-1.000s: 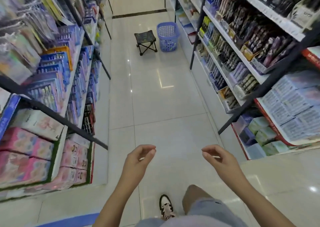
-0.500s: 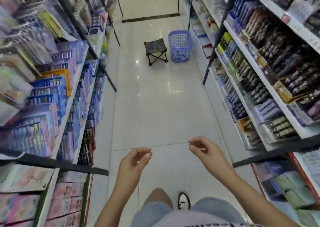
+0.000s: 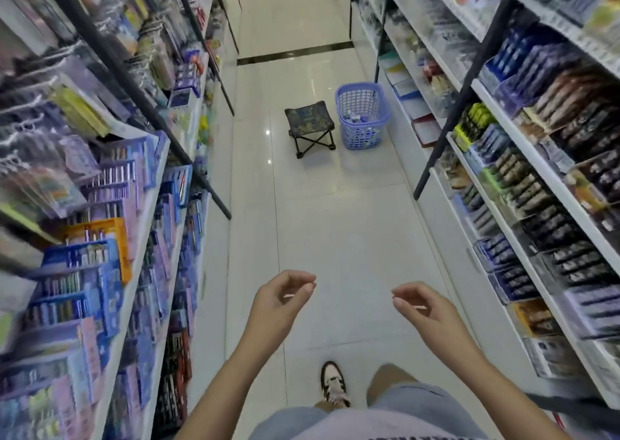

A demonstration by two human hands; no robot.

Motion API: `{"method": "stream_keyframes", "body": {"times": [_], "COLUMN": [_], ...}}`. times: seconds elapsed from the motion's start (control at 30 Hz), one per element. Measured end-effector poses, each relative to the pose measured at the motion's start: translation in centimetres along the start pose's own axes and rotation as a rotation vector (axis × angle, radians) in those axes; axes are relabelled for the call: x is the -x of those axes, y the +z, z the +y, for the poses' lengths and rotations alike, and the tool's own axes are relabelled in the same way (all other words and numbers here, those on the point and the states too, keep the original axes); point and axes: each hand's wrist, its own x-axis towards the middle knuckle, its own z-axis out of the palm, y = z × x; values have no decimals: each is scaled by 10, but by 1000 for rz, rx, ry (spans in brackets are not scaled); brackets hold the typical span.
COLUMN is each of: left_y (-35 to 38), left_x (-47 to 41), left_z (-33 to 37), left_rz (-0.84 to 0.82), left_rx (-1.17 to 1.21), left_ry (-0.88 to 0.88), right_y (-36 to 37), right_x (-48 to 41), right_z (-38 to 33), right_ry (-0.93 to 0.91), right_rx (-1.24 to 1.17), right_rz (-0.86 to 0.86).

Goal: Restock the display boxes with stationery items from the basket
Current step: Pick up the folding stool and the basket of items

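Both hands hold nothing: the left hand [image 3: 280, 300] and right hand [image 3: 424, 308] hang loosely curled over glossy white floor tiles [image 3: 335, 224]. Well ahead, the lattice-walled blue plastic basket [image 3: 363, 114] sits just beside a folding fabric stool [image 3: 310, 127], apparently holding small packets. Cardboard display boxes [image 3: 536, 204] line the shelves on either side.

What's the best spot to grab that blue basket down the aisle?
Its flared top rim, from above: the basket stands upright and open, with no raised handle visible. The near edge looks freest, since the stool and the shelf flank its sides.
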Motion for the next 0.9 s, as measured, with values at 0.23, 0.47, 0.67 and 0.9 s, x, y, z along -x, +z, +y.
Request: {"method": "stream_keyframes", "body": {"times": [0.23, 0.47, 0.67, 0.9], "left_y": [-9, -33, -50, -61], "left_x": [-125, -236, -326, -468], "left_z": [46, 51, 69, 102], "left_rz": [-61, 46, 92, 34], "left_rx": [-5, 28, 43, 13], "left_ry": [16, -29, -78, -66], "right_y": [0, 9, 25, 40], "right_x": [-101, -252, -373, -500], "right_z": [-22, -85, -154, -183], "right_ry": [76, 7, -65, -9], "right_rx": [3, 0, -32, -73], "right_rz": [67, -11, -128, -130]}}
